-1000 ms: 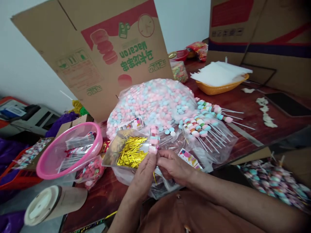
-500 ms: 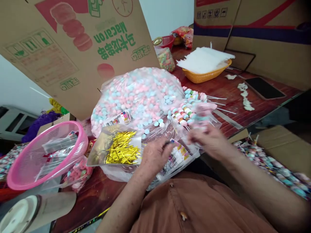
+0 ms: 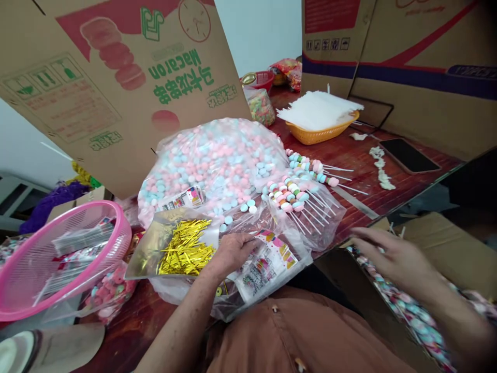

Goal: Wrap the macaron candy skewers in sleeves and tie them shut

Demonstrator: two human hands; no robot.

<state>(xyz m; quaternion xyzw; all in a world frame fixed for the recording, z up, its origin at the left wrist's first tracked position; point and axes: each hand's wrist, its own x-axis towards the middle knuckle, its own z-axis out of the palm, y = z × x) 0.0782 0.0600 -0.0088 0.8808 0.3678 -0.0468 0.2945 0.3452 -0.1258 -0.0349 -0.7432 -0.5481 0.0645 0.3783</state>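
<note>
My left hand (image 3: 233, 255) pinches the upper left edge of a printed clear plastic bag (image 3: 264, 267) in a small stack at the table's front edge. My right hand (image 3: 394, 259), a little blurred, is off the table's right side with fingers stretched out and nothing visible in them. Below it stands a cardboard box holding many wrapped candy skewers (image 3: 411, 321). Unwrapped candy skewers (image 3: 289, 194) lie on clear plastic between my hands and the big bag of pink and blue candies (image 3: 217, 155). Gold twist ties (image 3: 186, 248) fill a tray left of my left hand.
A pink basket (image 3: 126, 233) with packets stands at the left, near a lidded cup (image 3: 66, 342). Farther back are a yellow basket (image 3: 318, 135) of white sticks, a phone (image 3: 409, 155) and large cardboard boxes (image 3: 128, 119).
My right hand has moved right from the skewers to above the box; the blurred candy skewer near it is gone from it. My left hand stays by the printed bags. The view has shifted slightly.
</note>
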